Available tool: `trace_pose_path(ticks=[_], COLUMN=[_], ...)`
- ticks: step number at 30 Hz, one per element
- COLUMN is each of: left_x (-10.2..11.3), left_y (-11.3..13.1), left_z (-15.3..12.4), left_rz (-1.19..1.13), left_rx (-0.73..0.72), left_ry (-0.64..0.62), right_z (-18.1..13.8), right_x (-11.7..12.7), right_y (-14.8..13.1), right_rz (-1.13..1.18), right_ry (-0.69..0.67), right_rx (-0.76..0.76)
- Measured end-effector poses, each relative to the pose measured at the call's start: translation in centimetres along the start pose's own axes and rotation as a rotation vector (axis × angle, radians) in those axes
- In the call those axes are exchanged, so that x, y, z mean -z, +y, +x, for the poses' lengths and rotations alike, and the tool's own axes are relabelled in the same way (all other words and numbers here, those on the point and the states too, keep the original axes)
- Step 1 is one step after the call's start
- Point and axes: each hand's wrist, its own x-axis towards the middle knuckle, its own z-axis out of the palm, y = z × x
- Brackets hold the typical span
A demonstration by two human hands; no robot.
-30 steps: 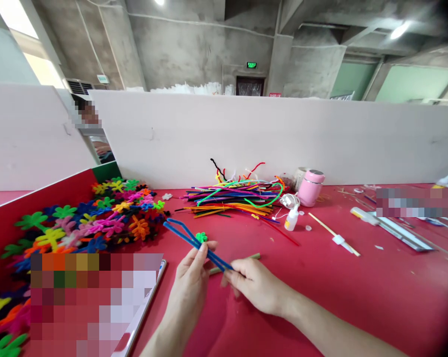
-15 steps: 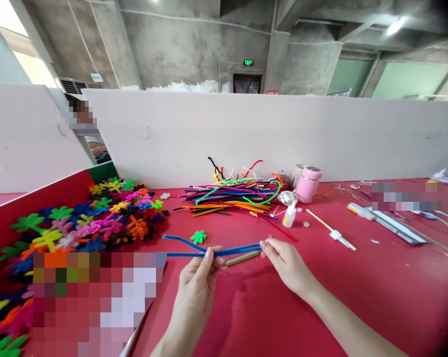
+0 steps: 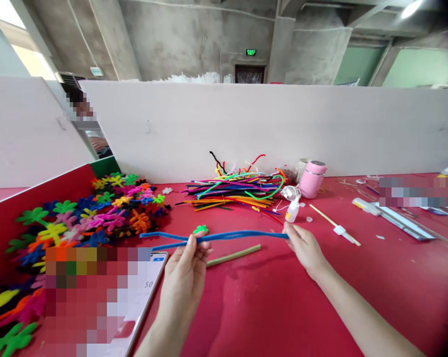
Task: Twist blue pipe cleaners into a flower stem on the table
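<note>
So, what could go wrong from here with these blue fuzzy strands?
Two possible snags. The blue fuzzy strands have spread ends beyond the left hand, pointing toward the colourful flowers, and might catch on them. The white bottle appears close to the right hand, so a careless swing could tip it.

At about half past 7 from the centre of the view, the number "50" stands in dark figures on the phone's screen [image 3: 142, 301]. Just past 12 o'clock, a lit green sign [image 3: 251, 52] above the doorway [image 3: 249, 74] bears "EXIT" (its upper line is too small to read). Near 4 o'clock, the small bottle's yellow label [image 3: 288, 216] is illegible.
</note>
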Motion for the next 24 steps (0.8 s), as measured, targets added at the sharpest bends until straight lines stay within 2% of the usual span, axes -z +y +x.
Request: trace_pose_path(ticks=[3, 6, 10, 14, 17, 24], left_x=[0.1, 0.1, 0.3, 0.5, 0.6, 0.4], left_y=[0.7, 0.4, -0.5, -1.0, -1.1, -1.3], left_z=[0.4, 0.3, -0.1, -0.3, -0.4, -0.9], left_rz=[-0.07, -0.072, -0.023, -0.004, 0.008, 0.034], left_rx=[0.038, 0.096, 0.157, 0.181, 0.183, 0.212], left_ry=[0.002, -0.056, -0.127, -0.156, -0.189, -0.241], right_z=[-0.2, -0.8, -1.4, -1.0, 0.2, 3.3], right_x=[-0.5, -1.7, -3.5, -4.1, -3.4, -0.1], right_y=[0.4, -0.5, -2.5, -3.0, -1.8, 2.9], right_rz=[0.011, -0.005, -0.117, -0.244, -0.346, -0.492], right_ry=[-0.024, -0.125, -0.286, -0.348, -0.303, -0.076], right_rx=[0.028, 0.13, 0.27, 0.358, 0.331, 0.211])
